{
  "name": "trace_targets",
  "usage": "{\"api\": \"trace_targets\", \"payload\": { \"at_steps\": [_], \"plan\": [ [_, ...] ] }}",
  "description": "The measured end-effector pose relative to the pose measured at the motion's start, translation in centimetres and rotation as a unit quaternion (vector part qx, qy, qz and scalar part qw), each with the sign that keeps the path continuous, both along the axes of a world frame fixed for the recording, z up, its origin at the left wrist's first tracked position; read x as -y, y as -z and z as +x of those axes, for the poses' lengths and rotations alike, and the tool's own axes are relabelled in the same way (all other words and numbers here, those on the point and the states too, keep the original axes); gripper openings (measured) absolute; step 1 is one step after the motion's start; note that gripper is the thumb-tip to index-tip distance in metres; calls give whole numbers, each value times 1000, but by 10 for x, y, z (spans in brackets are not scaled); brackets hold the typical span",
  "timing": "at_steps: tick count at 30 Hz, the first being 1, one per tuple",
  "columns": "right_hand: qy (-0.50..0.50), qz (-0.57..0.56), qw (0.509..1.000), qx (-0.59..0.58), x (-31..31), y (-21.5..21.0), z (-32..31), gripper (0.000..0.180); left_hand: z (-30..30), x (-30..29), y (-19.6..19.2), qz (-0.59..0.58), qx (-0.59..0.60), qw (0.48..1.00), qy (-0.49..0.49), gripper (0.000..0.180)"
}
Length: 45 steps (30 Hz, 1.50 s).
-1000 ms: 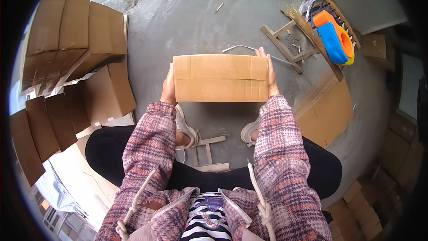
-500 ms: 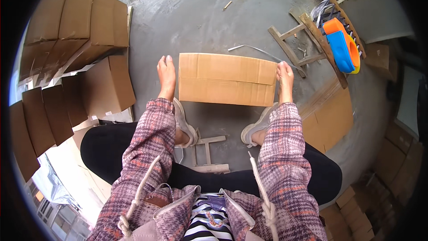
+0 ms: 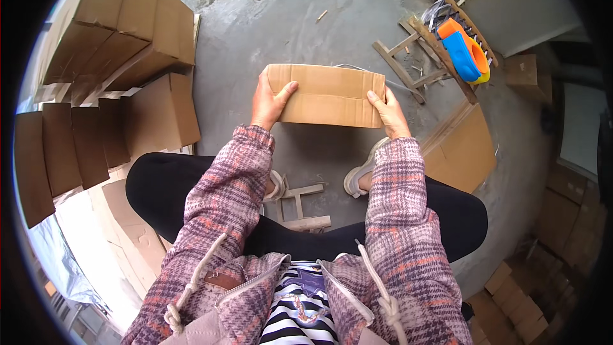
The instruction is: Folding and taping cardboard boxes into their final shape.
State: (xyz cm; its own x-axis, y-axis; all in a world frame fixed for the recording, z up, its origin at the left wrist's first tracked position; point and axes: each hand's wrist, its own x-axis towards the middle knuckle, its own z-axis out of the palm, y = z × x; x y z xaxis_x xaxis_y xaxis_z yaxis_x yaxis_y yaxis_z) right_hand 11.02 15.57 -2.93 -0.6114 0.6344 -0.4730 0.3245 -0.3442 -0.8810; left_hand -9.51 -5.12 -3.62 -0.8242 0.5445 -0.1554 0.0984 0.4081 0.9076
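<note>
A brown cardboard box (image 3: 329, 97) is in front of me, between my two hands, with one long face turned up toward me. My left hand (image 3: 271, 100) grips its left end, the thumb lying on the upper face and the fingers hidden behind the side. At the opposite end my right hand (image 3: 389, 112) holds on in the same way, its thumb pressed on the face near the corner. A dark shadow falls on the floor below the box's near edge.
Large cardboard boxes (image 3: 159, 115) are stacked at the left. To the right stands a wooden stool (image 3: 476, 92) with orange and blue tape dispensers (image 3: 465, 56). A flat cardboard sheet (image 3: 466, 153) lies near my right knee. Between my feet is a low wooden frame (image 3: 299, 207).
My left hand, apart from the box's left end before, now grips it. Both thumbs have come onto the upper face. The box has moved slightly away from me.
</note>
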Motion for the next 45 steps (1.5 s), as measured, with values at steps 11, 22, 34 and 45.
{"api": "trace_targets", "payload": {
  "at_steps": [11, 22, 34, 45],
  "plan": [
    [3, 87, 995, 48, 17, 0, -4, 74, 2, 13, 8, -6, 7, 1000, 8, 76],
    [-102, 646, 734, 184, 85, -19, -77, 58, 3, 20, 16, -30, -1, 999, 17, 61],
    [72, 195, 975, 79, -27, 22, -19, 63, -1, 10, 14, -21, 197, 980, 28, 63],
    [96, -159, 983, -10, -17, 18, -15, 60, -7, 12, -4, -90, 263, 960, -1, 74]
  ]
}}
